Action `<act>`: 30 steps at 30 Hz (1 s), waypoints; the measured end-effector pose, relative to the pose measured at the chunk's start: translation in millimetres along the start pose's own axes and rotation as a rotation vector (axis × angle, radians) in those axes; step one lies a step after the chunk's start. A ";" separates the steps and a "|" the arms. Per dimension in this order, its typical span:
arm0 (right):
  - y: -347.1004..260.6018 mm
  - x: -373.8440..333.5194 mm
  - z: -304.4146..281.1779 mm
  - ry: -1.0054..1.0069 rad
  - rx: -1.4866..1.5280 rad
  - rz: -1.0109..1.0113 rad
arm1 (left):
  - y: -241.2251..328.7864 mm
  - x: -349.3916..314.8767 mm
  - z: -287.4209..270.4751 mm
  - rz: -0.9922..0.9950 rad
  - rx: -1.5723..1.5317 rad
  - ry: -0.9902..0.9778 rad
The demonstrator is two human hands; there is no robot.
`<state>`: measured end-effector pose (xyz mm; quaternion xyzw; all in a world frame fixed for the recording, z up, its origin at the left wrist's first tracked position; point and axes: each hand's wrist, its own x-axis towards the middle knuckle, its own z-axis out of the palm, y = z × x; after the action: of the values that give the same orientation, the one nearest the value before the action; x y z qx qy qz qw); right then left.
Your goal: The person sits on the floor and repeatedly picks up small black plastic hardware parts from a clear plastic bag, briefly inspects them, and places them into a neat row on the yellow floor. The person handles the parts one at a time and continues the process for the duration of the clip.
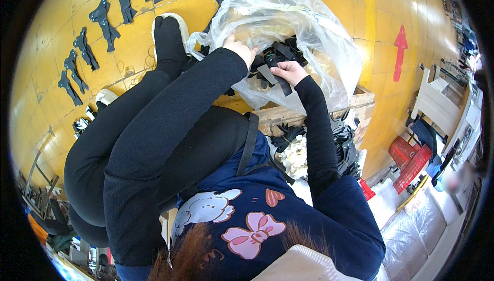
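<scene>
A large clear plastic bag (329, 29) stands with its mouth wide in front of me, and a heap of black strap-like pieces (289, 49) lies inside. My right hand (289, 72) is closed over the bag, pinching a flat black strap piece (281, 83) between thumb and fingers. A short grey tab (266, 74) shows beside that piece. At the bag's near left side my left hand (241, 49) appears closed on the plastic film, though some of its fingers are hidden.
Bundles of black pieces (104, 21) lie in a row on the yellow tiled floor (149, 29). Beside my right arm are a wooden crate (363, 103), white pieces (295, 158) and more black parts (346, 144). Red baskets (411, 165) stand at the right.
</scene>
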<state>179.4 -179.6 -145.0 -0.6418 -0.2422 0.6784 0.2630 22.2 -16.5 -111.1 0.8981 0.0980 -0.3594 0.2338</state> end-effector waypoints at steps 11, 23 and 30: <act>-4.8 -0.3 7.3 0.035 -0.095 0.037 | -3.4 5.6 10.8 0.006 0.032 0.044; 11.3 -17.8 -101.2 0.757 -0.460 0.035 | -1.6 3.2 2.5 0.026 -0.046 0.176; -31.8 -30.6 -132.0 0.988 -0.485 0.097 | 1.7 18.0 -0.2 0.062 -0.340 0.591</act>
<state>313.8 -177.5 -108.8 -0.9364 -0.2095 0.2326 0.1587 35.9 -17.8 -122.8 0.9140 0.1929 -0.0547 0.3526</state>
